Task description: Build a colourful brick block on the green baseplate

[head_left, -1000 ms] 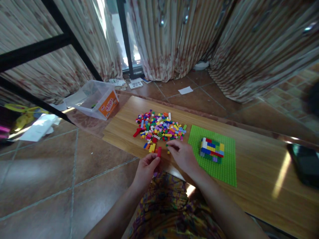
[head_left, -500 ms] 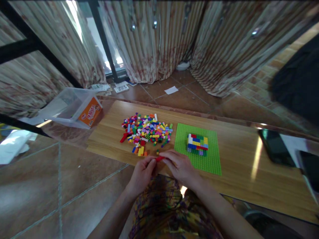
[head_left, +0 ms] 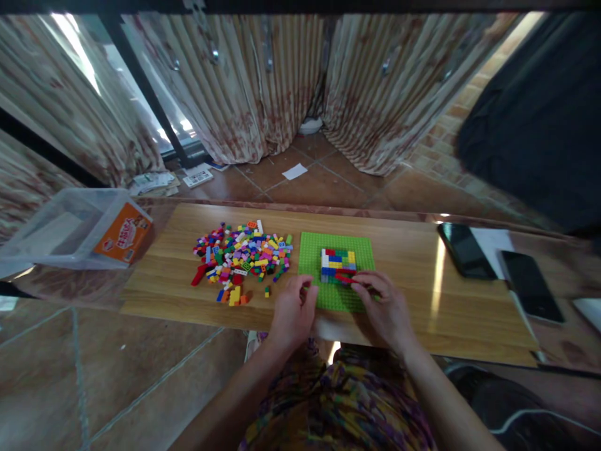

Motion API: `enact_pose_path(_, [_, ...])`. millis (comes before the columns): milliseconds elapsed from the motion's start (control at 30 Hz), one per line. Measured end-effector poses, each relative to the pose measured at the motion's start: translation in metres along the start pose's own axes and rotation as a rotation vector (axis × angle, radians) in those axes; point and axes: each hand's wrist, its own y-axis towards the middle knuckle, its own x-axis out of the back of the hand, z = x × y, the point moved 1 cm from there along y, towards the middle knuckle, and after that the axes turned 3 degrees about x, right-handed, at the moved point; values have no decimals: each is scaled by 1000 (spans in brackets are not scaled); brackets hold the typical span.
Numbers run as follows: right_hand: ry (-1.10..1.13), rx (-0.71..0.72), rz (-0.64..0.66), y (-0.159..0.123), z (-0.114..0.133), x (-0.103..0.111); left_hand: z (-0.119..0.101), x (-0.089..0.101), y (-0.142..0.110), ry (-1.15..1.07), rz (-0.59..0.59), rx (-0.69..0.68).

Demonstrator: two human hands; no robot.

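A block structure of many-coloured toy bricks stands on the green baseplate. My right hand pinches a red brick at the structure's near right side; whether it touches the structure I cannot tell. At the baseplate's near left edge is my left hand, its fingers curled with thumb and forefinger apart and nothing visible between them. A pile of loose toy bricks lies to the left, with a small green and yellow piece apart from it.
The wooden table carries all of this. Two dark phones and white paper lie on the right. A clear plastic box with an orange label stands off the left end. Curtains hang beyond.
Both hands have parted and moved from beside the pile to the baseplate. The red brick, between both hands before, is now in my right hand by the structure. The view has shifted right.
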Motion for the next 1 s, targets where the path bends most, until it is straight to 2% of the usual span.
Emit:
enact_pose_path(100, [11,-41,-29,11,-12,1,1,-6,14,86,-82,-64])
enact_pose_path(200, [21,-53,-10,16,-17,-1,0,-14,27,126,-54,-92])
enact_pose_path(367, [24,-50,4,16,-26,-1,-3,-26,39,138,-4,-51])
enact_pose_path(600, [-17,-39,8,21,-31,-1,-7,-35,45,218,-13,-24])
enact_pose_path(1000, [81,-164,-65,23,-31,-3,-22,-47,49,355,-71,54])
